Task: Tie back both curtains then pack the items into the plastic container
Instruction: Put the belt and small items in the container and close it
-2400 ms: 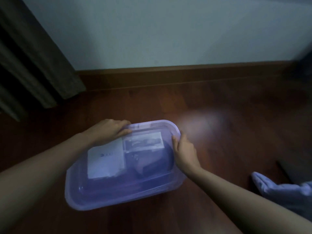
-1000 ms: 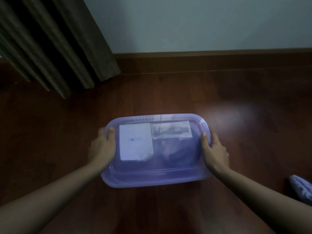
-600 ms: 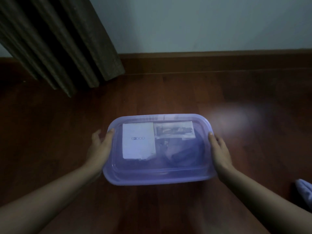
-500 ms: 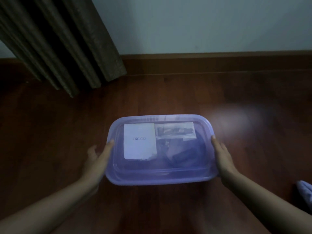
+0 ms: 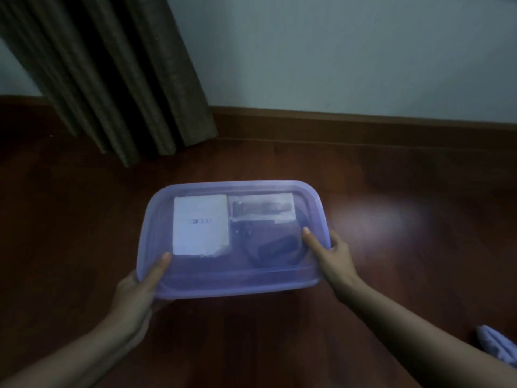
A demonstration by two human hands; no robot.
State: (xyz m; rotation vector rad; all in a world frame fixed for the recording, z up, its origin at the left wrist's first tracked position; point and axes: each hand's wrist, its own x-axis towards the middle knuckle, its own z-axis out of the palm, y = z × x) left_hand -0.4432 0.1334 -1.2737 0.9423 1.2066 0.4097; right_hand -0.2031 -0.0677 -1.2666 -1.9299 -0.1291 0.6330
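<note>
A translucent purple plastic container [image 5: 235, 281] with its lid on sits in the middle of the dark wooden floor. Through the lid I see a white box [image 5: 200, 224], a flat packet [image 5: 263, 207] and dark items. My left hand [image 5: 140, 292] grips the container's near left corner, thumb on the lid. My right hand [image 5: 333, 256] grips the right end, thumb lying on the lid. A dark curtain [image 5: 117, 74] hangs at the upper left, reaching the floor.
A pale wall and brown skirting board [image 5: 363, 121] run behind the container. A light blue cloth [image 5: 498, 345] lies on the floor at the lower right edge. A pale reflection shines on the wooden floor [image 5: 377, 219] to the right.
My hands have slid from the container's short sides toward its near corners and closed on it, thumbs on the lid. The container appears closer and larger in view.
</note>
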